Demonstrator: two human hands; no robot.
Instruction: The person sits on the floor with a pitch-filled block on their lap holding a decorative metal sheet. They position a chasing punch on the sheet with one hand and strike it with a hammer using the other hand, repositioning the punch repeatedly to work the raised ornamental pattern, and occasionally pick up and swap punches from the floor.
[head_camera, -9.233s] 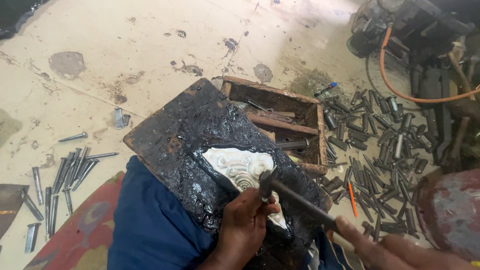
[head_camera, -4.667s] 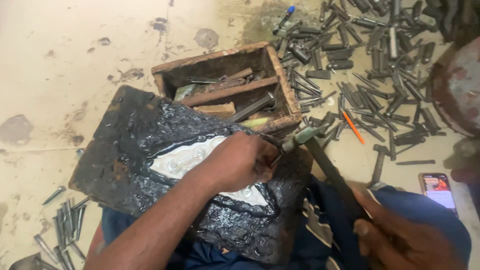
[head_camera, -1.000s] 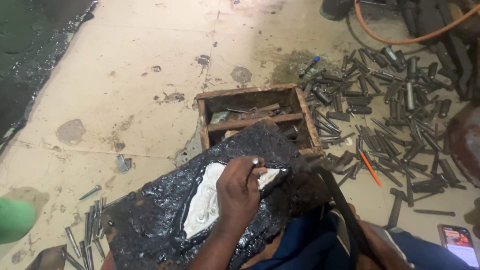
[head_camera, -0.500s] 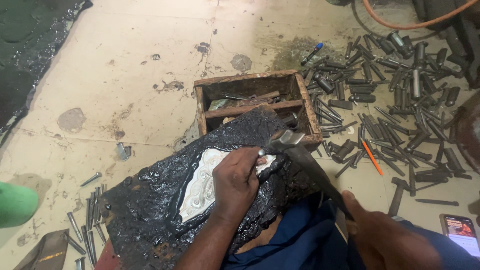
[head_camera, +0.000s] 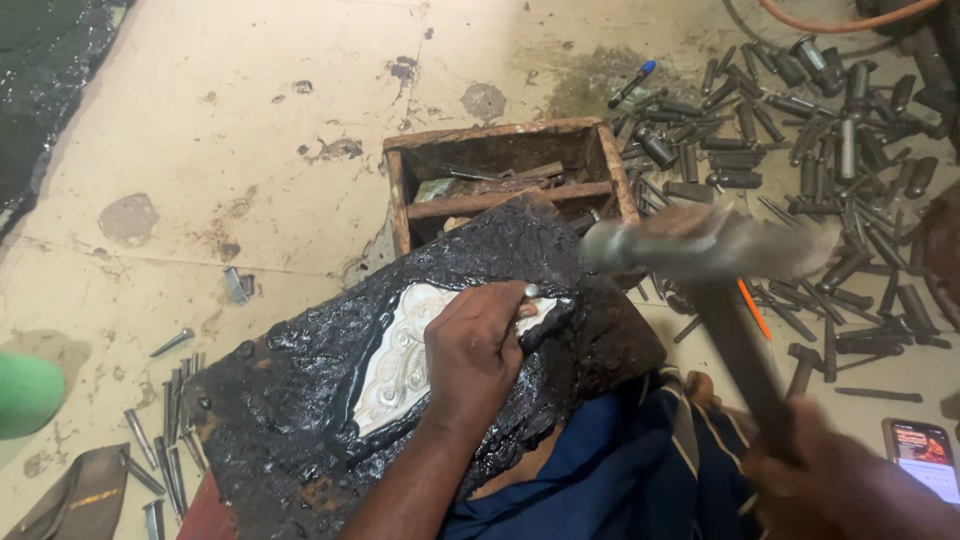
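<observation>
**A:** So what are we looking at here? We see the left hand (head_camera: 478, 352) resting on the pale embossed metal piece (head_camera: 400, 362), which is set into a black pitch slab (head_camera: 300, 400) lying across the lap, over blue cloth (head_camera: 610, 470).

**B:** Yep, and its fingers are curled shut around a small punch (head_camera: 531, 291), tip down on the piece's upper end. The right hand (head_camera: 850, 485), low right and blurry, is wrapped tight around the handle of a hammer (head_camera: 705, 250), whose head hangs motion-smeared above the slab's right edge.

**A:** Behind the slab we've got a wooden box (head_camera: 510, 175) on the floor (head_camera: 250, 150), with a big scatter of steel punches (head_camera: 820, 130) to its right.

**B:** Plus 1 phone (head_camera: 922, 455) by the right hand, and more punches (head_camera: 165, 420) on the left.
</observation>
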